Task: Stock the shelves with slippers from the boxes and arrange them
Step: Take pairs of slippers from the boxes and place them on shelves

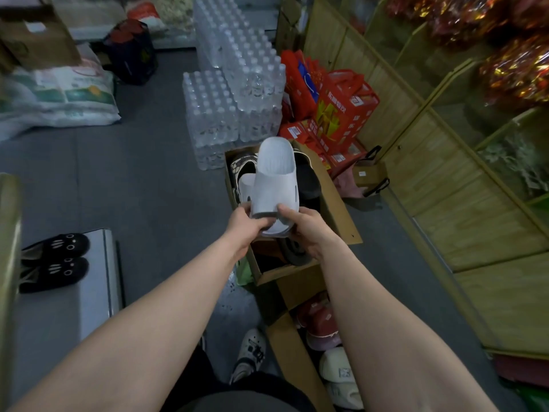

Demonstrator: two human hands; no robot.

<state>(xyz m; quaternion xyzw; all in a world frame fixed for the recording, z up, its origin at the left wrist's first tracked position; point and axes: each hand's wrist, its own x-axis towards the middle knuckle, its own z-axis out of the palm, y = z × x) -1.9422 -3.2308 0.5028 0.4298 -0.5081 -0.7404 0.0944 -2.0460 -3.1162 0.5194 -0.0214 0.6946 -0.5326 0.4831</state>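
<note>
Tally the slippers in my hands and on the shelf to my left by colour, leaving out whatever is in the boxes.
White slippers, gripped by the left hand and right hand, one stacked partly hidden under the other: 2
Black slippers, side by side on the shelf: 2
Total: 4

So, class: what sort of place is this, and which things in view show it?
Probably a small shop or stockroom: packs of bottled water stacked on the floor, red gift boxes, and a cardboard box of slippers beside wooden shelves.
</note>
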